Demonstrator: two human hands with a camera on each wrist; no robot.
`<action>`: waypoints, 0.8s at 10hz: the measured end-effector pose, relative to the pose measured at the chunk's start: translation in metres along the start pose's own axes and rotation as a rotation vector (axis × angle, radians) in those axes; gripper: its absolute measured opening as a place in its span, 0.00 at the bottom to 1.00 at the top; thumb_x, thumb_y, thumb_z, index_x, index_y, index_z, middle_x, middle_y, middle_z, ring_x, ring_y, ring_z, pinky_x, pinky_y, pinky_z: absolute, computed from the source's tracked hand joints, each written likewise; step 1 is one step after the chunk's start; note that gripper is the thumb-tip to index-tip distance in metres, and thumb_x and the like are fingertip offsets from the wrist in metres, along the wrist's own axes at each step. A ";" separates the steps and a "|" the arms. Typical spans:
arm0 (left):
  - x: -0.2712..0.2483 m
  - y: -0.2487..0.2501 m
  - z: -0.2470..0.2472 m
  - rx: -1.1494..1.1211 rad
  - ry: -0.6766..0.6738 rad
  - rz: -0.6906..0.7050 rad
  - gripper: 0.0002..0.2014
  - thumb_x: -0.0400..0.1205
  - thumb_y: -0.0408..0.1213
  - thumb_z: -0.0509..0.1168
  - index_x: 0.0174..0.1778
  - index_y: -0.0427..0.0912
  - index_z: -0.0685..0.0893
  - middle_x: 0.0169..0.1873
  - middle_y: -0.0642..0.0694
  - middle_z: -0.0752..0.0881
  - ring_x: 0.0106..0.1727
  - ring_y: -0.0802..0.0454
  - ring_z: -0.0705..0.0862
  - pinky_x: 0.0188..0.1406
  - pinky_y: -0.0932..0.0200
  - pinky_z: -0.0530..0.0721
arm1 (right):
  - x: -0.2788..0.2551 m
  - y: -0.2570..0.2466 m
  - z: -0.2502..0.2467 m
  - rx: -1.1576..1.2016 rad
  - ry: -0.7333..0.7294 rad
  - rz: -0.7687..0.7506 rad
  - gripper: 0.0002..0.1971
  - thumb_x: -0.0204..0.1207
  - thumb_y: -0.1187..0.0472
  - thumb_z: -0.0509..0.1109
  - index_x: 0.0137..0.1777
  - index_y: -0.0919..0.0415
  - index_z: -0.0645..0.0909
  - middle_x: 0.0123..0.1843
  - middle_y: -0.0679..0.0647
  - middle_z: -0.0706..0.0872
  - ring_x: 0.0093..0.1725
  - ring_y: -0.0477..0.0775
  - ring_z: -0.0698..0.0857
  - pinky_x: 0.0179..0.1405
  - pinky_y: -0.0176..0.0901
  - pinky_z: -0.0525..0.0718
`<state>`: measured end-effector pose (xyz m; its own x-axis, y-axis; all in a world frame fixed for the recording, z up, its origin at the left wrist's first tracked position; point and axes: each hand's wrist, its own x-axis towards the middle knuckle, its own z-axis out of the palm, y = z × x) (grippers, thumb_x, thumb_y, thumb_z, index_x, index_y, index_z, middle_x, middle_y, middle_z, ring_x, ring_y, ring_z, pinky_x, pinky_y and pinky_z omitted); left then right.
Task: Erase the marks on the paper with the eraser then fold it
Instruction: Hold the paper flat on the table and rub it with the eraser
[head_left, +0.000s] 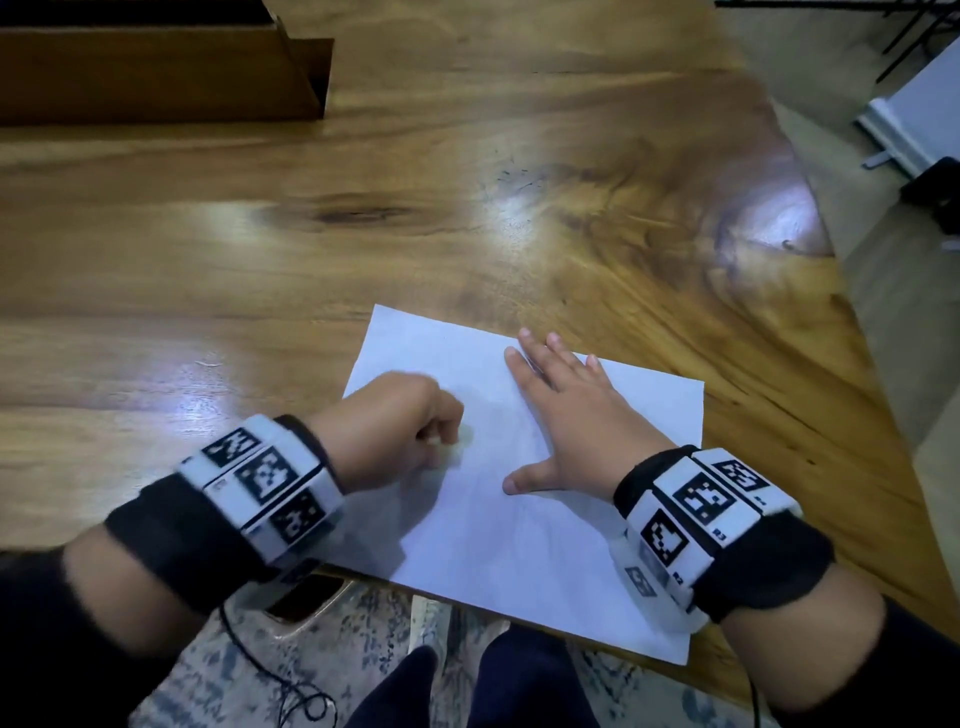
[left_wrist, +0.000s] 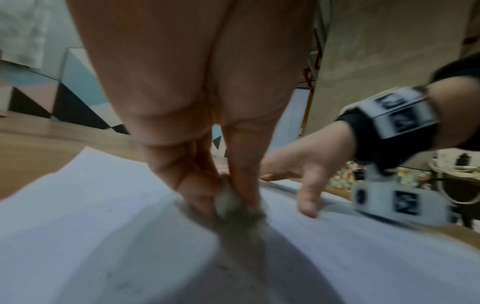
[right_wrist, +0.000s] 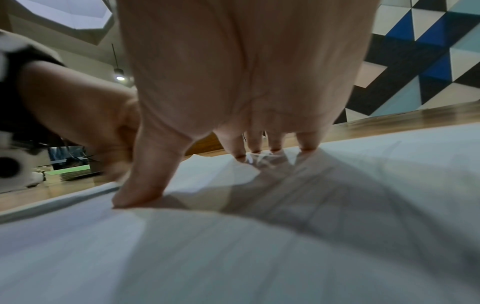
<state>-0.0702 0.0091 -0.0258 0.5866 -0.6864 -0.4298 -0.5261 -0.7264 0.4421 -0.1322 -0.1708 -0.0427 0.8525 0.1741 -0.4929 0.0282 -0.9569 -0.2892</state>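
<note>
left hand (head_left: 387, 428) pinches eraser (left_wrist: 228, 202) upright on paper (head_left: 519, 519), right hand (head_left: 576, 415) flat.

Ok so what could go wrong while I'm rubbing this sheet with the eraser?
The paper hangs past the table edge near you, so a hard stroke could crease or tear it. The right hand pins only the far right part; the sheet may buckle beside the left hand. The eraser looks grey and could smudge.
</note>
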 end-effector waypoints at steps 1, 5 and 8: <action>0.007 0.000 -0.007 0.021 -0.023 0.023 0.04 0.71 0.34 0.69 0.39 0.45 0.86 0.34 0.49 0.82 0.38 0.51 0.79 0.28 0.75 0.67 | 0.000 -0.001 0.000 -0.016 0.000 0.001 0.61 0.65 0.34 0.73 0.83 0.54 0.33 0.83 0.49 0.27 0.82 0.52 0.30 0.82 0.54 0.36; -0.022 0.001 0.012 -0.077 -0.040 0.110 0.04 0.69 0.40 0.70 0.35 0.43 0.87 0.31 0.48 0.80 0.35 0.49 0.78 0.29 0.65 0.66 | 0.000 -0.001 -0.001 -0.033 -0.013 0.003 0.61 0.66 0.34 0.72 0.83 0.55 0.32 0.83 0.49 0.27 0.82 0.52 0.30 0.82 0.53 0.35; -0.034 0.001 0.024 -0.090 -0.044 0.117 0.05 0.72 0.39 0.71 0.33 0.46 0.82 0.32 0.50 0.76 0.34 0.50 0.76 0.30 0.67 0.67 | -0.001 -0.003 -0.002 -0.027 -0.019 0.013 0.61 0.65 0.34 0.73 0.83 0.55 0.32 0.83 0.49 0.27 0.82 0.51 0.30 0.82 0.53 0.36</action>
<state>-0.1049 0.0310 -0.0297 0.4960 -0.7684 -0.4043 -0.5311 -0.6369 0.5589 -0.1322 -0.1688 -0.0401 0.8427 0.1660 -0.5121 0.0317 -0.9649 -0.2606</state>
